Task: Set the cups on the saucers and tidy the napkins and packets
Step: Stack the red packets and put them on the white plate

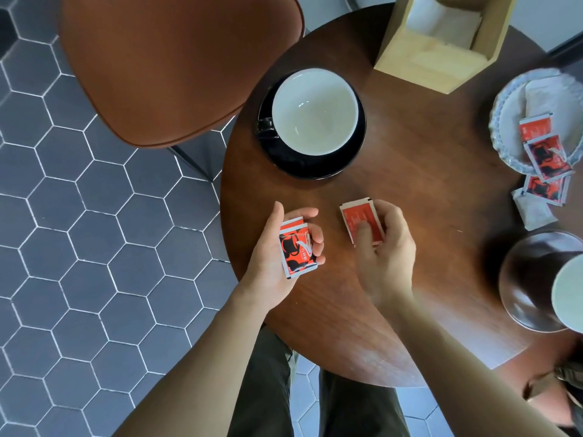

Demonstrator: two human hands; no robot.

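Observation:
My left hand (284,244) holds a red and black packet (295,247) in its palm over the table's left edge. My right hand (383,247) pinches a second red packet (361,225) just above the round wooden table (426,190). A white-lined cup (315,111) stands on a black saucer (315,168) at the back left. At the right edge another cup (568,294) sits on a dark saucer (523,279), partly cut off. More red packets (547,156) lie on and beside a pale ridged plate (504,121), with a white sachet (533,211) near them.
A wooden napkin holder (435,58) with white napkins stands at the back of the table. A brown chair (176,64) is pushed up on the left over a dark hexagon-tiled floor (79,247). My legs are below the table's near edge.

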